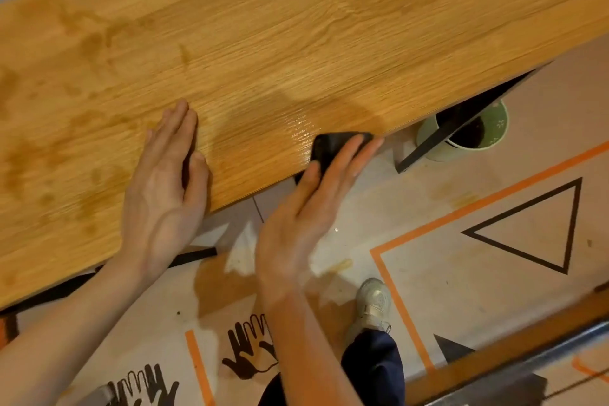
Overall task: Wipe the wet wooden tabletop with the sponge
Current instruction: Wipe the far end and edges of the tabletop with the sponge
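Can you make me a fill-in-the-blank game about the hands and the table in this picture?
1. The right hand holds a sponge whose colour is ____.
2. The left hand lies ____ on the wooden tabletop.
3. The sponge sits at the tabletop's near ____.
4. The black shape outlined on the floor is a ____.

Missing words: black; flat; edge; triangle
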Demonstrator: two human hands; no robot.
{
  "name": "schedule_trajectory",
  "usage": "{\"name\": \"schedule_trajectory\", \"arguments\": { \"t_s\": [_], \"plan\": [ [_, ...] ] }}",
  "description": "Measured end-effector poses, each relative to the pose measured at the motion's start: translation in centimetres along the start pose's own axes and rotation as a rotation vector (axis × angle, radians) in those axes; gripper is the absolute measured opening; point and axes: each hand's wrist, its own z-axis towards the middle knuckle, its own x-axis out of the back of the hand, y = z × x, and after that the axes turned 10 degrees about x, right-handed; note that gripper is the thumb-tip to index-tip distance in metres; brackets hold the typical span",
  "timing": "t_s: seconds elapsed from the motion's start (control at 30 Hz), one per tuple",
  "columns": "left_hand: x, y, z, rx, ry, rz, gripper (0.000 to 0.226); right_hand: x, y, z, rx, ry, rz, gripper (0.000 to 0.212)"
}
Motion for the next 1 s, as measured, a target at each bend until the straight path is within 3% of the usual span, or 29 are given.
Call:
{"name": "schedule_trajectory", "arguments": {
  "t_s": [0.23, 0.33, 0.5, 0.57, 0.73, 1.0],
  "plan": [
    [0.0, 0.0, -0.1, -0.014, 0.024, 0.000, 0.050, -1.3, -0.7, -6.0, 0.082, -0.126, 0.013, 0.042],
    [0.4, 0.1, -0.3, -0.002, 0.019, -0.083, 0.050, 0.2, -0.1, -4.9, 0.211, -0.211, -0.174, 0.039],
    [2.4, -1.7, -0.7, 0.037, -0.010, -0.160, 0.052, 2.3, 1.2, -1.7, 0.581, -0.452, -0.566, 0.036],
    [3.7, -3.9, -1.5, 0.023, -0.020, -0.124, 0.052, 2.5, 1.3, -1.0, 0.597, -0.520, -0.537, 0.037],
    [6.9, -10.9, -3.6, 0.046, 0.021, 0.028, 0.052, 0.9, 0.0, -4.5, 0.432, -0.556, -0.339, 0.037],
    [9.0, -17.4, -4.5, 0.172, 0.114, 0.076, 0.056, -3.8, -3.8, -13.8, 0.723, -0.905, -0.350, 0.047]
  ]
}}
